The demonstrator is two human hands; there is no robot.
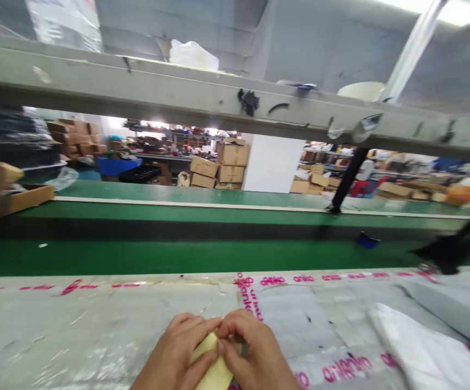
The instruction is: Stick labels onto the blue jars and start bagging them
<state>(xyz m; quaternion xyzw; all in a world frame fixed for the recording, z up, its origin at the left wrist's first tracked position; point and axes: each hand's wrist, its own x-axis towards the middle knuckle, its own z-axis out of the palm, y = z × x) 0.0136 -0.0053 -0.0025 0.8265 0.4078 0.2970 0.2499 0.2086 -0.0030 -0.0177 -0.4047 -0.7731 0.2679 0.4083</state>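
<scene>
Far to the left of the hands and beyond them sits an open cardboard box [15, 205], with a dark wrapped stack [7, 143] behind it. Farther off, beyond the green surface [97, 257] that runs across in front of the hands, a blue bin [117, 166] and a black crate [139, 174] stand ahead and to the left. Beside and below the left hand spreads a plastic-covered worktop [76, 330].

The person's left hand [180, 346] grasps a pale yellow piece [216, 374], its fingers bent over the upper end and its thumb laid along the near face. The piece lies between the two hands, just above the worktop or on it; which of these cannot be told. The right hand [255, 346] also grips the piece, thumb and curled forefinger closed near its upper end, the fingertips of both hands almost meeting there. What the other right fingers do is hidden.

Well beyond the hands, nearly straight ahead, are stacked cartons [232, 157], then a white column [273, 162]. Just past the right hand, pink-lettered tape [273, 281] crosses the worktop. Farther right of that hand lie a blue scrap [367, 240] on the green surface, a folded white sheet [425, 346] and a pale grey slab [458, 303].
</scene>
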